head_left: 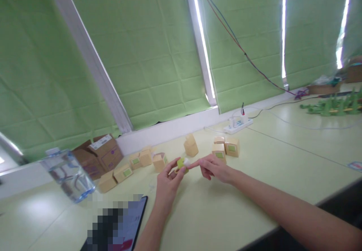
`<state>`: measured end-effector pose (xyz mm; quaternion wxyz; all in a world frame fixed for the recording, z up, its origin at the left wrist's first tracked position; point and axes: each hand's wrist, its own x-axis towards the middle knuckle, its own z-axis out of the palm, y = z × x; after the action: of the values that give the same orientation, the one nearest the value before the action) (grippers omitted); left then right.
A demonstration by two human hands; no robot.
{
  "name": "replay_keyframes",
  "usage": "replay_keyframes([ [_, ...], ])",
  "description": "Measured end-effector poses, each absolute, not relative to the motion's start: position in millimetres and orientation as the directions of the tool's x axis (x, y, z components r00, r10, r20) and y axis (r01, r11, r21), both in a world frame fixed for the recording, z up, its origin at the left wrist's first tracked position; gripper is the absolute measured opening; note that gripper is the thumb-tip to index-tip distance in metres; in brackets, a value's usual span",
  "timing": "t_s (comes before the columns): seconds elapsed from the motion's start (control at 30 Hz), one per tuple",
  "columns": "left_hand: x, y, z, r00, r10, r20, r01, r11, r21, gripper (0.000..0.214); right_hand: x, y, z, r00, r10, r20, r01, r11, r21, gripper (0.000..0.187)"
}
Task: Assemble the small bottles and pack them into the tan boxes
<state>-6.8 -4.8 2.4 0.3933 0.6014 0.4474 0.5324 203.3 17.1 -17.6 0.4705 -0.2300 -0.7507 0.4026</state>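
Pinching small yellow-green object (182, 163) near boxy cardboard cartons (190, 146)

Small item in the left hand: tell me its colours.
The small item is yellow-green and white, seen best in the head view.

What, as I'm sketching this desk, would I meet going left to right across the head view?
Clear bottle, left hand, small green-and-white piece, right hand, power strip, green objects.
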Motion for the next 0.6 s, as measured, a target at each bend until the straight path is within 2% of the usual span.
replay_keyframes([
  [0.13, -7.3, -7.1, 4.0, 0.089, 0.948, 0.307, 0.116, -0.316, 0.942, 0.06, 203.6, 25.5, -20.8, -0.229, 0.845, 0.483, 0.18, 0.525, -0.832, 0.049],
  [0.27, -6.3, -6.6, 3.2, 0.092, 0.934, 0.345, 0.048, -0.35, 0.935, 0.054, 199.7, 25.6, -23.2, -0.327, 0.851, 0.411, 0.372, 0.515, -0.772, 0.041],
  [0.43, -14.1, -2.5, 8.0, -0.073, 0.927, 0.369, -0.183, -0.376, 0.908, 0.053, 186.6, 17.6, -25.4, -0.44, 0.786, 0.434, 0.465, 0.613, -0.638, 0.031],
  [0.6, -30.6, 1.5, 16.2, -0.238, 0.917, 0.319, -0.419, -0.394, 0.818, 0.032, 175.4, 22.5, -18.9, -0.475, 0.735, 0.484, 0.567, 0.676, -0.469, 0.027],
])
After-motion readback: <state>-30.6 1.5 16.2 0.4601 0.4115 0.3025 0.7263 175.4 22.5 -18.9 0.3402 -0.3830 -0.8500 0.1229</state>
